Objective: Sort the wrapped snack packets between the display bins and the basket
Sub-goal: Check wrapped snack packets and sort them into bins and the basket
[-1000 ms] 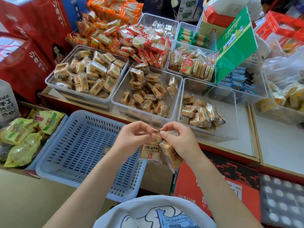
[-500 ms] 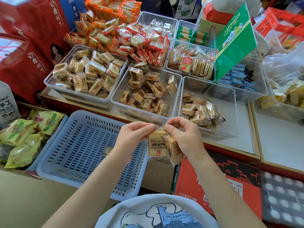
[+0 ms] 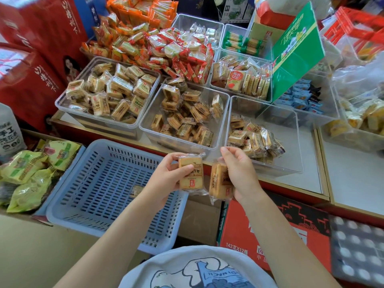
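Printed text legible in the head view. On the red carton (image 3: 270, 231) at lower centre, "143克×12" is printed in white along the bottom edge, followed by further characters that are cut off. On the white bottle (image 3: 9, 129) at the left edge, "手工" is read above smaller characters that are too blurred to make out. On the shirt (image 3: 199, 271) at the bottom of the frame, reversed lettering resembling "DA VINCI" is seen. Print on the snack wrappers and the green sign (image 3: 297, 50) is not legible.
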Action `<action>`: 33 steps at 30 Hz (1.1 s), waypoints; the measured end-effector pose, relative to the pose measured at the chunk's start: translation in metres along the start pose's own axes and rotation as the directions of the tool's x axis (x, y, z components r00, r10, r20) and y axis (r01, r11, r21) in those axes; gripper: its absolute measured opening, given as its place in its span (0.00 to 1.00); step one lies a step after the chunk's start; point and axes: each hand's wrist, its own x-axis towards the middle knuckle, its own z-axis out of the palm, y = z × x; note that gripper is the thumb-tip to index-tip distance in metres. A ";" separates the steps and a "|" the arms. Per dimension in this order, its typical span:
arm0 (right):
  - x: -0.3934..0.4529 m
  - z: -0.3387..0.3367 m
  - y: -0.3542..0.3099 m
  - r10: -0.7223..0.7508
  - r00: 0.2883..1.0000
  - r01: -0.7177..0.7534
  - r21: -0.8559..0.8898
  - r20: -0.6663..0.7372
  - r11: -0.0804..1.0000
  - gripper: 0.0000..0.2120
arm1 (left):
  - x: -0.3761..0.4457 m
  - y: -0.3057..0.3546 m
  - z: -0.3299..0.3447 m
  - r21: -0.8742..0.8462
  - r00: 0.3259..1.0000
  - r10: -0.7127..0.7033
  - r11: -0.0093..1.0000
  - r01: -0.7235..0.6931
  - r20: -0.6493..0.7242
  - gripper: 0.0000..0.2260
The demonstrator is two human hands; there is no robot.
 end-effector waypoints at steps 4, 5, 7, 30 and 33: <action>0.003 0.015 -0.004 0.064 0.998 -0.063 -0.044 0.025 0.997 0.16 | 0.000 -0.006 0.013 0.099 0.996 -0.033 0.995 0.025 0.079 0.30; 0.003 0.019 -0.006 0.085 0.995 -0.082 -0.050 0.047 0.995 0.16 | 0.000 -0.008 0.018 0.117 0.997 -0.041 0.993 0.032 0.073 0.32; 0.001 0.024 -0.008 0.124 0.986 -0.121 -0.027 0.114 0.992 0.14 | 0.001 -0.013 0.024 0.107 0.999 -0.034 0.994 0.034 0.002 0.31; 0.008 -0.003 0.014 0.015 0.977 0.020 -0.160 0.212 0.987 0.14 | 0.017 -0.012 0.022 -0.158 0.934 -0.133 0.984 0.085 -0.331 0.10; 0.016 -0.006 0.014 0.100 0.959 -0.100 -0.012 0.264 0.995 0.14 | 0.020 -0.011 0.018 -0.382 0.918 -0.268 0.913 0.145 -0.292 0.13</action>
